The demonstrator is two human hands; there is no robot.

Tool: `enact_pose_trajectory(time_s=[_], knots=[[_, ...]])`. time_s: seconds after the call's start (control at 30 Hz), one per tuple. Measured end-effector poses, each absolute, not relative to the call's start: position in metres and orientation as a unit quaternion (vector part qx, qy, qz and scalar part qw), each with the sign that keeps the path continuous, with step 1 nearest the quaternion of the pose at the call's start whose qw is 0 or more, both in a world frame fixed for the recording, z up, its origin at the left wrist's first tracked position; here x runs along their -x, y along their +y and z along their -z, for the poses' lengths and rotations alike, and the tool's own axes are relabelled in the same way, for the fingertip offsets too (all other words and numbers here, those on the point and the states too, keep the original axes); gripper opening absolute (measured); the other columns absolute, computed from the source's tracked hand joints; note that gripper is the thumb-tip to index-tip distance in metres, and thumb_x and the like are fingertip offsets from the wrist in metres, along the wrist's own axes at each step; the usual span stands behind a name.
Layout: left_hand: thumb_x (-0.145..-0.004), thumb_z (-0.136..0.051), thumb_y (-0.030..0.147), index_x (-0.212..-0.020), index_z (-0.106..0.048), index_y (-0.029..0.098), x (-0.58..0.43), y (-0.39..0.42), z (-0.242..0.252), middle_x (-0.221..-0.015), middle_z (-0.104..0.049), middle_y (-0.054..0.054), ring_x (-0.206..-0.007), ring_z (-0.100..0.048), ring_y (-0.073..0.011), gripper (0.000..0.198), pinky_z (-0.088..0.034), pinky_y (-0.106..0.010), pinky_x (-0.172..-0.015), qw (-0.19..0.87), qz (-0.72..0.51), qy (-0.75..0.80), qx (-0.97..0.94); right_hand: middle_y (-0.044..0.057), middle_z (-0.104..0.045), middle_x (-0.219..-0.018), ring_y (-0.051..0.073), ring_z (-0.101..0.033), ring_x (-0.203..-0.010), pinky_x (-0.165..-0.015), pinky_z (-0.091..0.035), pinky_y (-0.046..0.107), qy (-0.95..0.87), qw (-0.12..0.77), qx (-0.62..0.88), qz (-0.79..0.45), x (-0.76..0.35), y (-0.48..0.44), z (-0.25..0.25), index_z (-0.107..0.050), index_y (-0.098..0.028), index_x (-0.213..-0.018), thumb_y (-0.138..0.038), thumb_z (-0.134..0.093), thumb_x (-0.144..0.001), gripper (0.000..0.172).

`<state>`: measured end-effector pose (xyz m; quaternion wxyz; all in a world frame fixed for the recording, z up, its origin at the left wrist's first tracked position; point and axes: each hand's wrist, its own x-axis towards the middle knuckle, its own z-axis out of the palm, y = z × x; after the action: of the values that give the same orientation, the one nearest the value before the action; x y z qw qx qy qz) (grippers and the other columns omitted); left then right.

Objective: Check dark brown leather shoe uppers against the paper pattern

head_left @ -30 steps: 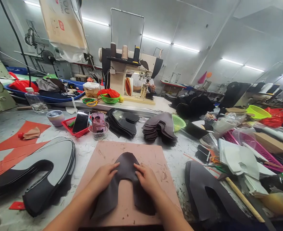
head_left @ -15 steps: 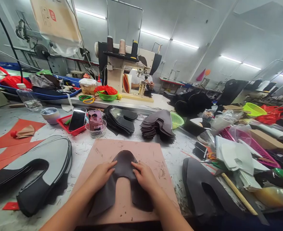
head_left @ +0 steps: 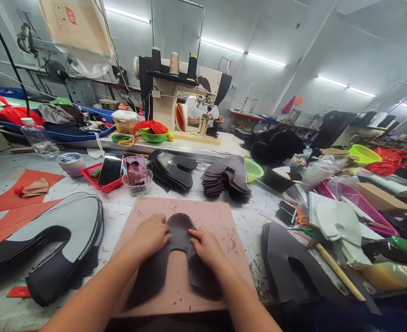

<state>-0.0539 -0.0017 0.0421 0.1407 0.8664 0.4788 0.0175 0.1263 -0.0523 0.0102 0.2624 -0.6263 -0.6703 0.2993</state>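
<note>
A dark horseshoe-shaped shoe upper piece (head_left: 180, 236) lies on a pink board (head_left: 217, 216) in front of me, its rounded toe pointing away. My left hand (head_left: 154, 236) is at the left edge of the toe, fingers curled and pressed together over the rim. At the opposite edge, my right hand (head_left: 206, 246) pinches the rim, its index finger on the upper face and its thumb lower down. The two legs of the upper spread back toward me, partly under my forearms. Finger undersides are hidden.
Stacked uppers stand left (head_left: 82, 221), right (head_left: 286, 263) and behind the board (head_left: 226, 173). Phones lean by a red basket (head_left: 108, 184). A sewing machine (head_left: 164, 99) stands at the back, a person's hands beyond it. A wooden-handled tool (head_left: 340, 272) and notebook (head_left: 323, 216) lie right.
My left hand has moved up and slightly outward along the toe edge, its fingers now more curled. My right hand stays at the right edge. The view has shifted slightly.
</note>
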Motion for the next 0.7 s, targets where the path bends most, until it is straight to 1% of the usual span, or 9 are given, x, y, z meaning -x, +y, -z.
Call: enact_pose_trajectory(time_s=[0.03, 0.1, 0.2, 0.23, 0.3, 0.37, 0.43, 0.53, 0.7], knots=[[-0.074, -0.049, 0.026, -0.096, -0.065, 0.024, 0.047, 0.001, -0.042, -0.116, -0.056, -0.007, -0.11, -0.047, -0.0244, 0.028, -0.035, -0.036, -0.094, 0.132, -0.02, 0.438, -0.889, 0.008, -0.062, -0.094, 0.019, -0.056, -0.092, -0.085, -0.041, 0.029, -0.668, 0.264, 0.627, -0.301, -0.126, -0.051, -0.011, -0.06, -0.016, -0.107, -0.014, -0.046, -0.075, 0.035], [-0.077, -0.047, 0.023, -0.11, -0.057, 0.023, 0.035, 0.006, -0.035, -0.128, -0.047, -0.006, -0.12, -0.037, -0.0229, 0.035, -0.028, -0.036, -0.101, 0.142, -0.024, 0.368, -0.918, 0.009, -0.063, -0.097, 0.019, -0.056, -0.095, -0.087, -0.04, 0.031, -0.655, 0.279, 0.629, -0.312, -0.127, -0.052, -0.013, -0.061, -0.015, -0.104, -0.014, -0.047, -0.074, 0.034], [-0.081, -0.043, 0.028, -0.121, -0.047, 0.019, 0.023, 0.009, -0.015, -0.132, -0.042, -0.009, -0.124, -0.03, -0.0262, 0.041, -0.023, -0.041, -0.102, 0.16, -0.036, 0.36, -0.919, 0.007, -0.063, -0.102, 0.019, -0.056, -0.096, -0.087, -0.041, 0.031, -0.601, 0.317, 0.634, -0.368, -0.133, -0.068, -0.019, -0.061, -0.017, -0.102, -0.014, -0.052, -0.068, 0.035], [-0.082, -0.043, 0.03, -0.121, -0.047, 0.02, 0.021, 0.009, -0.009, -0.133, -0.041, -0.009, -0.125, -0.029, -0.0276, 0.041, -0.022, -0.043, -0.102, 0.157, -0.045, 0.369, -0.915, 0.005, -0.063, -0.099, 0.018, -0.057, -0.092, -0.082, -0.044, 0.031, -0.575, 0.324, 0.638, -0.396, -0.136, -0.077, -0.019, -0.061, -0.018, -0.1, -0.015, -0.053, -0.067, 0.035], [-0.082, -0.043, 0.032, -0.122, -0.047, 0.022, 0.019, 0.007, -0.002, -0.134, -0.039, -0.009, -0.125, -0.027, -0.0293, 0.041, -0.021, -0.045, -0.101, 0.149, -0.051, 0.381, -0.911, 0.002, -0.065, -0.087, 0.016, -0.06, -0.075, -0.067, -0.048, 0.028, -0.518, 0.332, 0.649, -0.448, -0.143, -0.098, -0.018, -0.061, -0.019, -0.094, -0.017, -0.055, -0.065, 0.03], [-0.082, -0.043, 0.034, -0.122, -0.046, 0.027, 0.016, 0.004, -0.002, -0.136, -0.037, -0.007, -0.125, -0.026, -0.0304, 0.041, -0.021, -0.047, -0.1, 0.133, -0.043, 0.385, -0.912, 0.0, -0.063, -0.074, 0.013, -0.057, -0.059, -0.05, -0.047, 0.025, -0.458, 0.344, 0.667, -0.476, -0.15, -0.119, -0.014, -0.06, -0.018, -0.086, -0.02, -0.054, -0.064, 0.023], [-0.082, -0.043, 0.036, -0.122, -0.045, 0.032, 0.013, 0.002, -0.006, -0.136, -0.035, -0.005, -0.125, -0.025, -0.0319, 0.04, -0.02, -0.048, -0.099, 0.115, -0.031, 0.385, -0.915, -0.001, -0.061, -0.066, 0.012, -0.054, -0.052, -0.043, -0.043, 0.023, -0.422, 0.363, 0.682, -0.475, -0.155, -0.136, -0.008, -0.059, -0.018, -0.08, -0.023, -0.054, -0.064, 0.018], [-0.082, -0.042, 0.039, -0.122, -0.042, 0.038, 0.007, -0.001, -0.012, -0.137, -0.034, -0.004, -0.125, -0.023, -0.0342, 0.04, -0.02, -0.049, -0.097, 0.101, -0.013, 0.393, -0.914, -0.001, -0.06, -0.062, 0.013, -0.055, -0.053, -0.046, -0.043, 0.024, -0.427, 0.38, 0.695, -0.436, -0.158, -0.149, -0.003, -0.059, -0.018, -0.075, -0.026, -0.054, -0.066, 0.013], [-0.083, -0.041, 0.04, -0.123, -0.04, 0.038, 0.004, -0.003, -0.016, -0.137, -0.033, -0.004, -0.125, -0.024, -0.0333, 0.04, -0.019, -0.047, -0.098, 0.083, -0.008, 0.393, -0.916, 0.0, -0.061, -0.064, 0.014, -0.057, -0.058, -0.055, -0.044, 0.025, -0.48, 0.359, 0.711, -0.366, -0.159, -0.152, -0.007, -0.059, -0.019, -0.072, -0.024, -0.05, -0.07, 0.011]])
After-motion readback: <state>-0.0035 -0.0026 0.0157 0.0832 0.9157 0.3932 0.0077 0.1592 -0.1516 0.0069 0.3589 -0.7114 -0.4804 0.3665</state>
